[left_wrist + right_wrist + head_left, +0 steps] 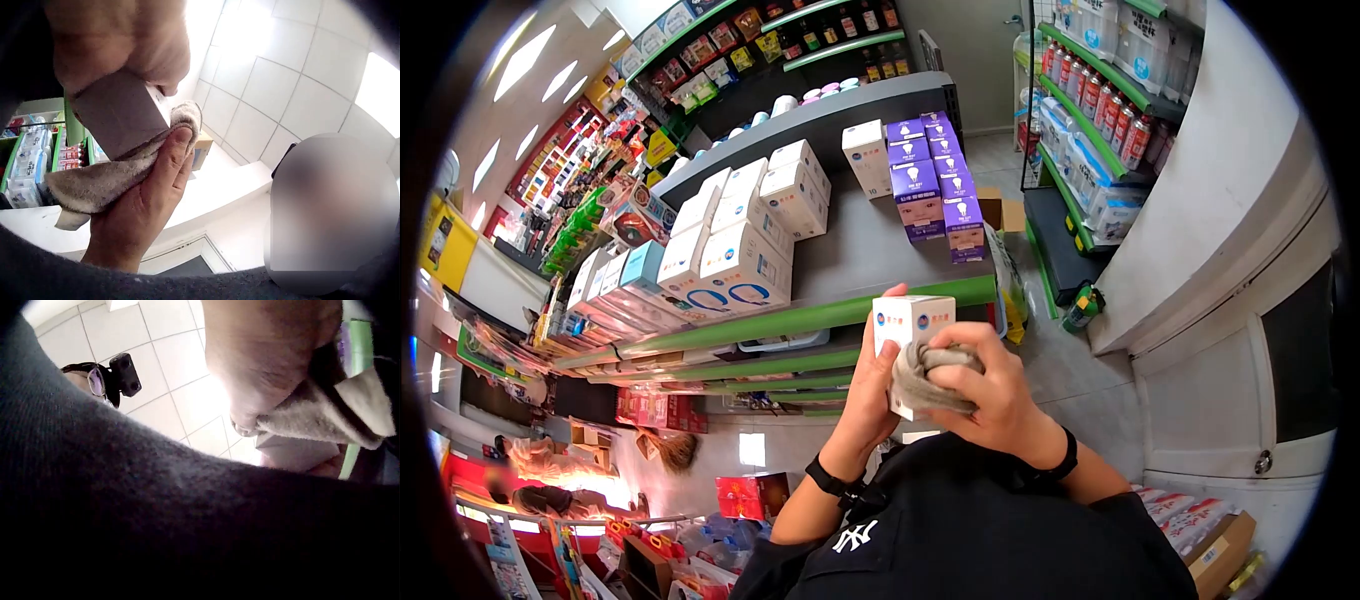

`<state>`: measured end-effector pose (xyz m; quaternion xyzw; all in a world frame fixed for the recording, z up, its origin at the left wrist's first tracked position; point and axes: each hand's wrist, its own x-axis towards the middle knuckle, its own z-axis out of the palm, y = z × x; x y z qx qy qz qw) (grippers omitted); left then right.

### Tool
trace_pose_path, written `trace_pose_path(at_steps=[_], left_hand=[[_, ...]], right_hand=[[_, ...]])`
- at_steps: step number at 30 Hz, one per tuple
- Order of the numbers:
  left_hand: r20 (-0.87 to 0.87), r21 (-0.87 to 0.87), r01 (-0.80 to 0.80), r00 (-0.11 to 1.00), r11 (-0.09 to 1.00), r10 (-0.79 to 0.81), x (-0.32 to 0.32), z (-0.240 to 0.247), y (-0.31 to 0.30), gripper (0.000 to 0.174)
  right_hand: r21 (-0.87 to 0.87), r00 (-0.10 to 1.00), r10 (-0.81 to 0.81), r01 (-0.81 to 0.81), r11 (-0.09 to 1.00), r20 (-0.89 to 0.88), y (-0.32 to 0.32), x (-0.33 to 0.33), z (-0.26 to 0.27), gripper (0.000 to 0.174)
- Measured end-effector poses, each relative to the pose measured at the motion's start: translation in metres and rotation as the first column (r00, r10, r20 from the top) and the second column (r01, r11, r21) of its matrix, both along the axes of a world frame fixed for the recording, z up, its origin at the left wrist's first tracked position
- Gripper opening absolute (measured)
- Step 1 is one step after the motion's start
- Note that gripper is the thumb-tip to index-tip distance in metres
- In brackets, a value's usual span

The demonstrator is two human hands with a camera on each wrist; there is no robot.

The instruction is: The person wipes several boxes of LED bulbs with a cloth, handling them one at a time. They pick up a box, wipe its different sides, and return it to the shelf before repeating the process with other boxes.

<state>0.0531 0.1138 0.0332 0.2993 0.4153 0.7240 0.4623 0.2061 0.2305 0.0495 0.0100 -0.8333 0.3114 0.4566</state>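
In the head view, a small white box [915, 318] with blue and orange print is held upright in front of the chest. My left hand [866, 398] grips it from the left, thumb along its side. A folded grey-beige cloth [928, 382] lies against the box's near side, gripped by my right hand [1000, 392]. From the left wrist view, the box's plain face [119, 115] shows beneath the left hand [125, 47], and the cloth [106, 181] drapes over its lower edge under the right thumb. The right wrist view has the cloth [309, 419] bunched below the right hand [269, 359].
Ahead stands a grey shelf [840, 255] with a green front strip. White boxes [740, 260] fill its left, purple bulb boxes [915, 190] its right. Spray cans [1100, 100] line a rack at right, near a white door [1200, 370]. Cartons [1190, 525] sit at lower right.
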Motion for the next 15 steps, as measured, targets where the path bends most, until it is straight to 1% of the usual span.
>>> trace_pose_path(at_steps=[2, 3, 5, 7, 8, 10, 11, 12, 13, 15], left_hand=[[0.028, 0.013, 0.045, 0.999, 0.999, -0.046, 0.002, -0.003, -0.005, 0.08], [-0.012, 0.031, 0.038, 0.999, 0.999, -0.037, 0.006, -0.001, -0.004, 0.078], [-0.046, 0.007, 0.059, 0.997, 0.998, -0.058, 0.007, -0.004, -0.006, 0.075], [-0.08, -0.014, 0.069, 0.994, 0.998, -0.07, 0.01, -0.005, -0.006, 0.073], [-0.045, -0.016, 0.078, 0.996, 0.997, -0.079, 0.01, -0.006, -0.007, 0.074], [0.022, -0.022, 0.091, 0.996, 0.996, -0.091, 0.008, -0.006, -0.009, 0.076], [0.044, -0.014, 0.073, 0.996, 0.997, -0.072, 0.004, -0.006, -0.009, 0.078], [0.18, -0.036, 0.045, 0.983, 0.998, -0.038, 0.002, -0.007, -0.009, 0.075], [0.206, -0.005, 0.025, 0.978, 1.0, -0.024, -0.001, -0.006, -0.009, 0.073], [0.223, 0.038, -0.031, 0.975, 0.999, 0.022, -0.005, -0.002, -0.004, 0.069]], right_hand=[[-0.024, 0.997, -0.067, 0.066, 0.998, -0.038, 0.002, 0.0, -0.001, 0.038], [-0.049, 0.994, -0.101, 0.099, 0.994, -0.052, 0.003, 0.0, -0.001, 0.037], [-0.083, 0.983, -0.162, 0.155, 0.984, -0.089, 0.008, -0.001, -0.004, 0.035], [-0.145, 0.966, -0.248, 0.235, 0.961, -0.077, 0.012, -0.003, -0.011, 0.034], [-0.174, 0.955, -0.289, 0.273, 0.946, -0.071, 0.014, -0.003, -0.013, 0.033], [-0.234, 0.948, -0.313, 0.293, 0.927, -0.054, 0.017, -0.002, -0.016, 0.032], [-0.26, 0.944, -0.327, 0.305, 0.916, -0.044, 0.018, -0.002, -0.019, 0.032], [-0.287, 0.94, -0.339, 0.316, 0.904, -0.035, 0.02, -0.003, -0.022, 0.032], [-0.274, 0.938, -0.341, 0.315, 0.909, -0.052, 0.023, -0.004, -0.027, 0.032], [-0.228, 0.97, -0.235, 0.216, 0.949, -0.057, 0.02, 0.0, -0.021, 0.033]])
